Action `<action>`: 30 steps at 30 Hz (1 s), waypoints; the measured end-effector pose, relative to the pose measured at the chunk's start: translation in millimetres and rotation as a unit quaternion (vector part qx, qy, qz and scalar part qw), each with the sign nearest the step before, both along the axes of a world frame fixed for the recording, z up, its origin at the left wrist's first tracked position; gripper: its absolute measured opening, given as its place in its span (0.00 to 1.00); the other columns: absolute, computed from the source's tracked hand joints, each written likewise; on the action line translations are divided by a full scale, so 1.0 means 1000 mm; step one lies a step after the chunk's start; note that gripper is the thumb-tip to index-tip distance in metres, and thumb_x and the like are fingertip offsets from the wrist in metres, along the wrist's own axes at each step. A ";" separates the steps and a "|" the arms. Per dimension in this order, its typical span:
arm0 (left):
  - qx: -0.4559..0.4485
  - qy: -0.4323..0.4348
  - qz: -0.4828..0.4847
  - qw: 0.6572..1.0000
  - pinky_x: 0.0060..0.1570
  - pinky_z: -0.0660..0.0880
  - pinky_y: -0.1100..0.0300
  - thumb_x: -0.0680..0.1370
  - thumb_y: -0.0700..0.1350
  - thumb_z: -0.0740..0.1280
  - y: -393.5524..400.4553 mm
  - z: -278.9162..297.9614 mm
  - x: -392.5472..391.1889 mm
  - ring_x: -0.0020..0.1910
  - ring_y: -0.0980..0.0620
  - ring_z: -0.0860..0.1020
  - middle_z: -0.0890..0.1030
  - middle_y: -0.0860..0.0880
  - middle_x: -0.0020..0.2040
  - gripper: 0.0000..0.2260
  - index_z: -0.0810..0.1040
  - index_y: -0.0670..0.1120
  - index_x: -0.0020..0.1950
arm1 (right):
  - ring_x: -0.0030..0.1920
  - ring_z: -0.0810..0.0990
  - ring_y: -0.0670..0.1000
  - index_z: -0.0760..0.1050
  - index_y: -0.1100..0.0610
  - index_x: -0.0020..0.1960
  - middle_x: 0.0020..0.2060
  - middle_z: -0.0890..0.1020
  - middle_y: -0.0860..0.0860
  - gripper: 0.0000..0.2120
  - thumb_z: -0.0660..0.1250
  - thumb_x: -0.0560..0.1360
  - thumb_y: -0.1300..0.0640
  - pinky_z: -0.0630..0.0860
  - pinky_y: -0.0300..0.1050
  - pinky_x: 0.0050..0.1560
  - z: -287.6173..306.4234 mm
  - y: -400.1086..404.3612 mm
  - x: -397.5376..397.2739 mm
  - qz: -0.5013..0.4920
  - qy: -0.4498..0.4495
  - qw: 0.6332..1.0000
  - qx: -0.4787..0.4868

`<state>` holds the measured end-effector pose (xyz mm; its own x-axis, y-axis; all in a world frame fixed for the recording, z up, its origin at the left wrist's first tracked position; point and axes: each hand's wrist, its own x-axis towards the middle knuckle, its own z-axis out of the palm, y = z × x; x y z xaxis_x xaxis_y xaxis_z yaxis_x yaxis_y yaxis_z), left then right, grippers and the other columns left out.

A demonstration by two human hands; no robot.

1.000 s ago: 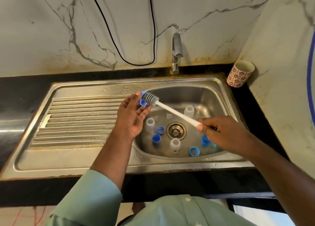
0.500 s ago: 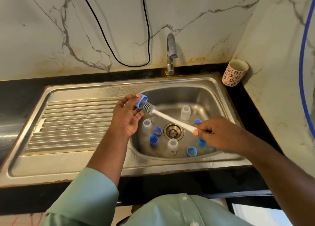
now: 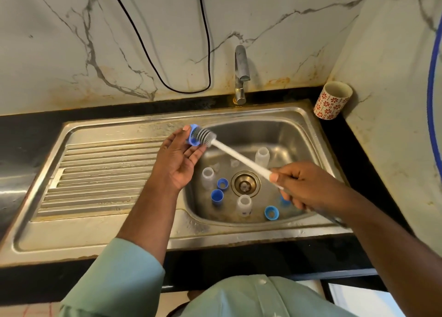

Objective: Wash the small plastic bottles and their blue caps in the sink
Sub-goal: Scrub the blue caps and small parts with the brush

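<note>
Blue cap [image 3: 193, 135] pinched, grey brush [image 3: 206, 137] inside

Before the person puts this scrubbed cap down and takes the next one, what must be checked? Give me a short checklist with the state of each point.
1. Left hand holds the blue cap securely: ok.
2. Brush head is in contact with the cap: ok.
3. Right hand grips the brush handle: ok.
4. Cap inside is clean: cannot tell.
5. Tap running for rinsing: not ok, no water visible.
6. Other caps and bottles within reach in the sink: ok.
</note>
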<state>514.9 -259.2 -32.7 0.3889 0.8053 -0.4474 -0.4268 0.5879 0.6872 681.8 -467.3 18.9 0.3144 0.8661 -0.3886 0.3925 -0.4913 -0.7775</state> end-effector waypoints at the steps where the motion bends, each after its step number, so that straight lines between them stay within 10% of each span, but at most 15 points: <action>1: 0.003 0.004 0.000 1.000 0.48 0.83 0.53 0.75 0.42 0.72 0.001 0.001 0.001 0.53 0.44 0.84 0.81 0.37 0.61 0.20 0.74 0.42 0.66 | 0.24 0.70 0.45 0.80 0.50 0.42 0.27 0.77 0.48 0.11 0.64 0.80 0.52 0.68 0.40 0.26 0.000 0.001 0.001 -0.007 -0.005 1.000 -0.001; 21: 0.040 -0.057 0.052 0.996 0.58 0.79 0.44 0.71 0.38 0.72 0.003 -0.001 -0.006 0.58 0.39 0.81 0.81 0.39 0.59 0.24 0.72 0.50 0.66 | 0.23 0.70 0.43 0.81 0.46 0.45 0.28 0.76 0.50 0.08 0.65 0.79 0.54 0.67 0.37 0.24 -0.014 0.008 0.000 -0.047 0.025 0.998 0.044; 30: 0.003 -0.093 0.035 0.995 0.56 0.80 0.56 0.78 0.30 0.62 0.002 0.006 -0.003 0.56 0.45 0.81 0.80 0.41 0.59 0.20 0.74 0.45 0.67 | 0.27 0.70 0.45 0.82 0.54 0.53 0.29 0.76 0.49 0.10 0.63 0.80 0.51 0.69 0.41 0.30 -0.018 0.014 -0.024 -0.026 -0.021 0.998 0.048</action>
